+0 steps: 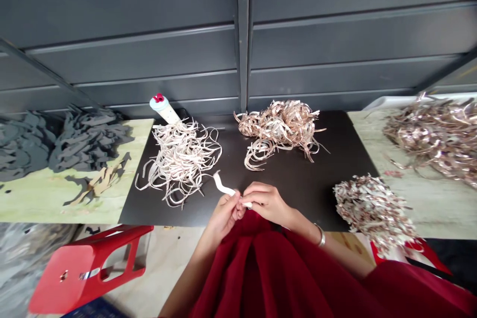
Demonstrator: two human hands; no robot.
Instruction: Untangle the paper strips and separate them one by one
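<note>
Two bare hands are pinching a pale curled strip (223, 187) above a dark mat (156, 211), the left hand (225, 217) and right hand (265, 202) clenching together at its lower end. From that grip, the strip is running up and leftward, its long axis pointing toward a loose pile of pale strips (182, 161), with the left hand lying nearer. A coppery tangle (278, 126) is sitting beyond. Fingers (246, 198) are hiding the strip's gripped end, leaving unclear how much each hand is holding.
</note>
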